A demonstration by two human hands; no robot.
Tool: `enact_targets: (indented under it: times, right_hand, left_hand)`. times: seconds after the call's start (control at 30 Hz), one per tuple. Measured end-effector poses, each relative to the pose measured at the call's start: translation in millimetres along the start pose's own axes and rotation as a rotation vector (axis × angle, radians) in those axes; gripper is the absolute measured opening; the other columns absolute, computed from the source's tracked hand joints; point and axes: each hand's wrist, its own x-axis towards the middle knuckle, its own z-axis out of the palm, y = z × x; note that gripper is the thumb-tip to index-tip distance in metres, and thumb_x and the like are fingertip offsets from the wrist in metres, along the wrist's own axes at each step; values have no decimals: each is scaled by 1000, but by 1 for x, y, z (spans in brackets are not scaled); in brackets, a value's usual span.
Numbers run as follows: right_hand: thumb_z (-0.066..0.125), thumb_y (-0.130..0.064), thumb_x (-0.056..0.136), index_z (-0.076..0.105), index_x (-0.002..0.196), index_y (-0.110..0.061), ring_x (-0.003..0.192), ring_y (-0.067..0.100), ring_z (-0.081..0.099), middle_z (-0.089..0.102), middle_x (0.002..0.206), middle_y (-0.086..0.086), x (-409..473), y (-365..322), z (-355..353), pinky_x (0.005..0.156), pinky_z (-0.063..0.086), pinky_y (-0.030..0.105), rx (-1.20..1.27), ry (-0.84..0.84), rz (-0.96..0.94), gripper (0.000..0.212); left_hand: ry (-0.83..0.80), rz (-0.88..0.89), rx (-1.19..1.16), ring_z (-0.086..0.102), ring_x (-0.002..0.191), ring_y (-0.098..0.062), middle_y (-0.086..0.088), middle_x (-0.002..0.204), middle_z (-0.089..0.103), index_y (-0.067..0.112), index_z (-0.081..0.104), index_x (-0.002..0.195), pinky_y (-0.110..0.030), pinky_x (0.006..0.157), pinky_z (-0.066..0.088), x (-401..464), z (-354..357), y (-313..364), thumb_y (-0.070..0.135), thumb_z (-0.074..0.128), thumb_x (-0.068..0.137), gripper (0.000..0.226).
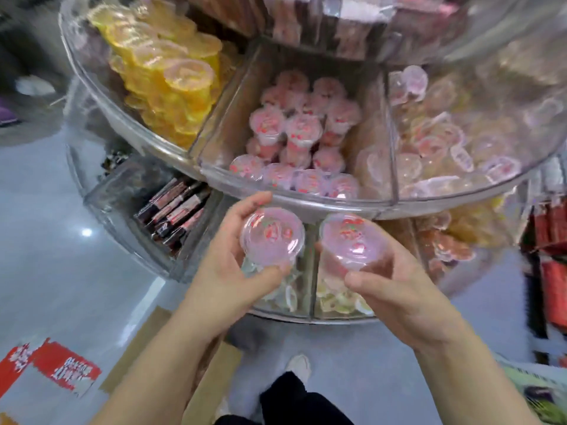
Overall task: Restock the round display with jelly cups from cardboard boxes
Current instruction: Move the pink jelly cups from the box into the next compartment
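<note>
left hand: grips pink jelly cup by rim — lid up
right hand: same, second cup
middle bin: likely destination

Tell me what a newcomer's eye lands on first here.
Two pink jelly cups sit front and centre, one held in the left hand, the other in the right hand. Just above, the middle compartment of the clear round display holds matching pink cups, with a heap of yellow cups to its left.

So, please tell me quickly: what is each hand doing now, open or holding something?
Left hand: grips one pink jelly cup.
Right hand: grips another pink cup.
</note>
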Motion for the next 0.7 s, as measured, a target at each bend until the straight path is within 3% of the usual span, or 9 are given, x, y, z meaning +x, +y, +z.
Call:
enact_targets:
  times: [0.13,0.33,0.47,0.57,0.63,0.7]
  right_hand:
    - [70,-1,64,68,93,-21,76,1,62,70,80,-10,9,-35,-19,68,48,13,-215,54,-83,36]
    - [77,-16,67,56,104,-27,80,1,63,68,89,-13,37,-46,-19,69,48,14,-405,223,-107,44]
    - [74,-20,73,50,110,-33,93,-9,56,59,101,-24,62,-44,-17,82,45,12,-541,475,-194,46]
    - [75,-28,72,48,114,-34,100,-15,50,52,101,-39,77,-43,-16,90,45,22,-562,605,-228,51]
    - [75,-33,70,47,113,-33,97,-18,50,48,100,-44,84,-43,-13,88,47,25,-603,670,-238,51]
    - [75,-36,68,46,112,-33,94,-15,51,51,101,-39,90,-42,-11,83,47,22,-663,743,-235,53]
  left_hand:
    - [54,56,171,50,109,10,30,115,55,37,52,114,-1,88,32,27,30,17,40,69,61,56]
    - [64,65,293,50,107,8,26,107,56,35,52,106,-5,89,34,75,44,33,48,66,67,44]
    - [-66,103,449,46,108,11,14,113,56,44,48,99,1,87,29,120,36,37,36,71,78,33]
    - [-253,32,459,45,111,9,11,119,52,42,44,103,3,84,30,149,31,37,32,71,76,39]
    - [-366,35,504,47,113,1,11,121,51,38,45,110,-7,91,36,167,26,39,31,72,71,48]
    - [-444,73,595,49,109,0,13,117,53,36,47,111,-16,91,40,183,20,42,29,73,66,53]
